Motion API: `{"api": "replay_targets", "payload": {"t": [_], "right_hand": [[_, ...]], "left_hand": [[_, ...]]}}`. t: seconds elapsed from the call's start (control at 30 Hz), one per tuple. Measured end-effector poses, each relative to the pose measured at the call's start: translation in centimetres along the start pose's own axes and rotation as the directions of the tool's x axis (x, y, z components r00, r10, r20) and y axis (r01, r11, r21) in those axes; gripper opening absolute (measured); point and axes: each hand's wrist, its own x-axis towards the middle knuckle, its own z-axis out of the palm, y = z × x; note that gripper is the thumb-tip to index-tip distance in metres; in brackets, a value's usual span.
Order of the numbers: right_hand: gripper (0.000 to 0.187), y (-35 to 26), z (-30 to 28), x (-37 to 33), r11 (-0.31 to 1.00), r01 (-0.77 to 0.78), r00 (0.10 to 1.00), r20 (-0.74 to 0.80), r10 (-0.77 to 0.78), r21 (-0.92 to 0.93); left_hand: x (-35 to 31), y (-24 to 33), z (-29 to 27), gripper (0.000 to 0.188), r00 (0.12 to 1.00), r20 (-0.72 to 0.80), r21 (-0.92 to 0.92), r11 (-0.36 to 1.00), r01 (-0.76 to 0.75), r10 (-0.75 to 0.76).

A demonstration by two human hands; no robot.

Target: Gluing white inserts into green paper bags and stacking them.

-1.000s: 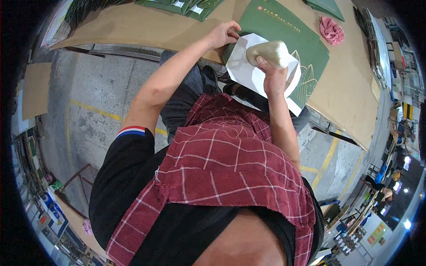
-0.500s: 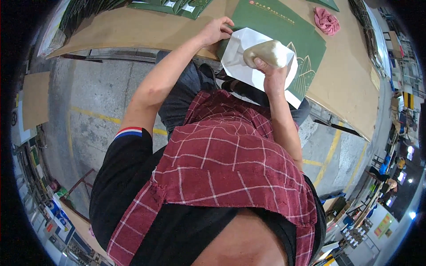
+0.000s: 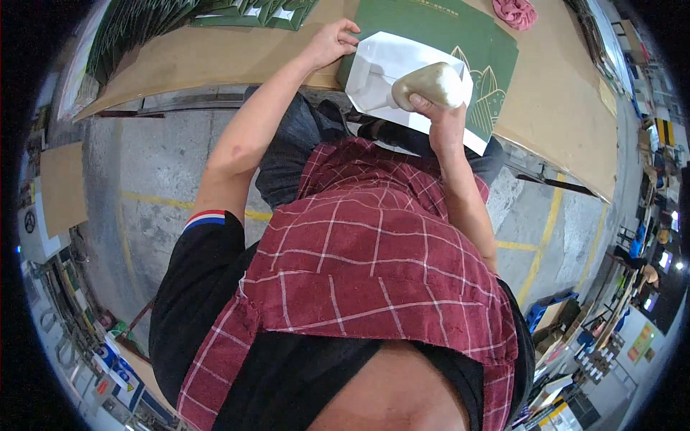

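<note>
A dark green paper bag (image 3: 496,61) with gold line drawings lies flat in front of me. Its white inner side (image 3: 377,57) is spread open in folded flaps at the near end. My right hand (image 3: 444,122) is closed round a pale, rounded squeeze bottle (image 3: 444,80) above the white flaps. The bottle's tip and most of the gripping fingers are hidden. At the bag's left edge, my left hand (image 3: 329,44) reaches in with fingers stretched out and slightly apart. Its fingertips are by the edge of the white flap, and no held thing shows.
Under the bag is a brown tabletop (image 3: 215,65). A dense row of green bags (image 3: 136,36) stands at the far left, beside several folded green bags (image 3: 269,16). A pink cloth (image 3: 514,11) lies at the far right, near a stack of sheets (image 3: 591,39).
The view has shifted a little, so the table sits higher in it. The bottle has moved slightly nearer to me over the flaps. My left hand stays by the bag's left edge.
</note>
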Motion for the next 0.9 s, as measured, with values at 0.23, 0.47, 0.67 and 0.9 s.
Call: {"api": "replay_targets", "payload": {"t": [0.23,0.47,0.67,0.9], "right_hand": [[0.040,-0.6,-1.9,-1.0,0.995,-0.007,0.998,-0.060,0.001,-0.095],[0.037,-1.4,-4.2,-2.0,0.991,0.000,0.990,-0.143,-0.019,-0.132],[0.038,-1.0,-6.6,-2.6,0.985,-0.016,0.981,-0.194,-0.019,-0.174],[0.042,-1.0,-8.7,-3.6,0.994,-0.028,0.963,-0.268,-0.001,-0.103]], "left_hand": [[-0.1,0.0,0.0,0.040,0.999,-0.004,0.015,0.999,0.038,-0.038],[-0.3,0.7,0.2,0.040,0.998,-0.007,-0.009,0.998,0.062,-0.062],[-0.3,1.0,0.3,0.040,0.998,-0.034,0.010,0.998,0.060,-0.060],[-0.2,0.9,0.2,0.040,0.997,-0.032,0.011,0.998,0.069,-0.069]]}}
